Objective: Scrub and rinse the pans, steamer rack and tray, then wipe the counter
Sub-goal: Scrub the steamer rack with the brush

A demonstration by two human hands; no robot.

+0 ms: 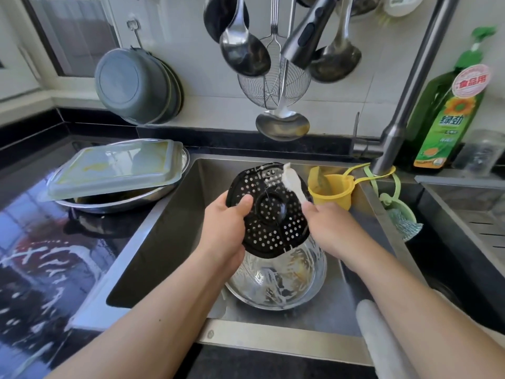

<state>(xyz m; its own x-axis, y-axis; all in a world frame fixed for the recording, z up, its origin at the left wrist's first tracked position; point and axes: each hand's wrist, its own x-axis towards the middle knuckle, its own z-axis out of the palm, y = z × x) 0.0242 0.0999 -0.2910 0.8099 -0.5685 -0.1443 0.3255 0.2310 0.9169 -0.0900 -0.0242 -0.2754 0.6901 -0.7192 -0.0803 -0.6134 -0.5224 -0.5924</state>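
Note:
My left hand grips the left edge of a black perforated steamer rack, holding it tilted over the steel sink. My right hand holds a white brush whose head lies against the rack's upper right. Below the rack a soapy steel pan sits on the sink floor. On the black counter to the left, a grey rectangular tray lies upside down across another steel pan.
The faucet head hangs above the sink among ladles and a wire skimmer. A yellow cup stands at the sink's right rim. A green detergent bottle stands at the back right. Grey basins hang on the wall. The counter is wet and foamy.

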